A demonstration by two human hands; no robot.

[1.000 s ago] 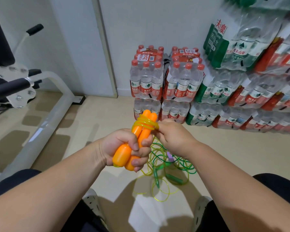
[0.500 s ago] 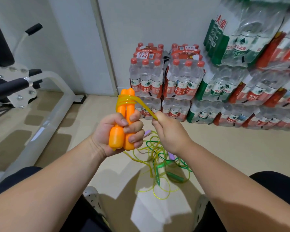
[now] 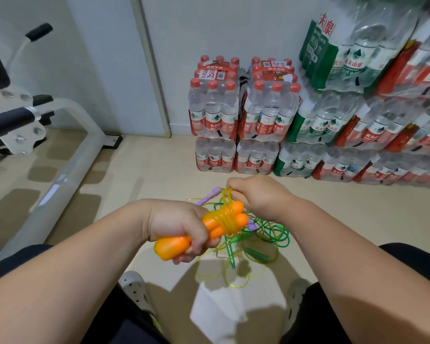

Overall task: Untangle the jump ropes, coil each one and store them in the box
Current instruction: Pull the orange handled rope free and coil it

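My left grip [image 3: 181, 229] is clamped round the paired orange handles [image 3: 209, 227], whose long axis points toward two o'clock, while my right grip [image 3: 256, 194] pinches the yellow cord [image 3: 227, 194] at their far end, above the tangle [image 3: 256, 242] on the floor.

One view only is supplied: head cam, wide-angle, worn by a seated person, aimed fwd and down. No 2nd view, so no overlap can be stated. The floor [image 3: 159, 170] is seen from above at a steep angle. Using the water bottle packs [image 3: 241, 115] as landmark: these are stacked at the far wall, top centre to top right of frame, bent by lens distortion at the right edge. Both forearms enter from the bottom corners, close to the lens; the left hand [image 3: 179, 227] and right hand [image 3: 256, 194] are framed near centre, below the packs. An exercise machine frame [image 3: 60, 155] is seen left of the packs.
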